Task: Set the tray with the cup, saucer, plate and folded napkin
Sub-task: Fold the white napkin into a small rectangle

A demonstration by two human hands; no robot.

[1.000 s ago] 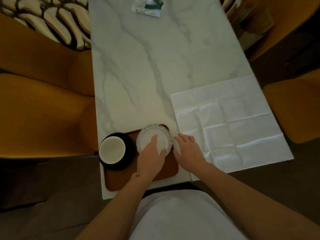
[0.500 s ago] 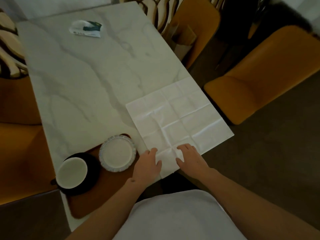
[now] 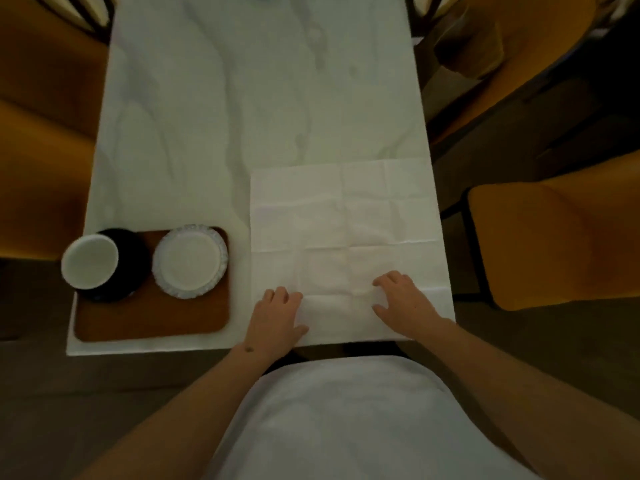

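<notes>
Resting flat on the near edge of the unfolded white napkin [image 3: 346, 244], both hands lie palm down with fingers spread and grip nothing. The left hand [image 3: 275, 318] covers the napkin's near left corner, and the right hand [image 3: 401, 304] presses nearer the near right corner. The napkin is spread open, creased into squares, over the near right part of the white marble table [image 3: 242, 98], its right edge running along the table's right edge. Sitting at the table's near left corner is the brown tray [image 3: 152, 317], well apart from the hands. On the tray's far left corner stands the white cup [image 3: 90, 261] on a black saucer [image 3: 133, 261], overhanging the table's left edge. Just beside it, at the tray's far right corner, lies the white plate [image 3: 190, 263] with a patterned rim. Orange chairs [image 3: 554, 244] stand along both long sides of the table.
</notes>
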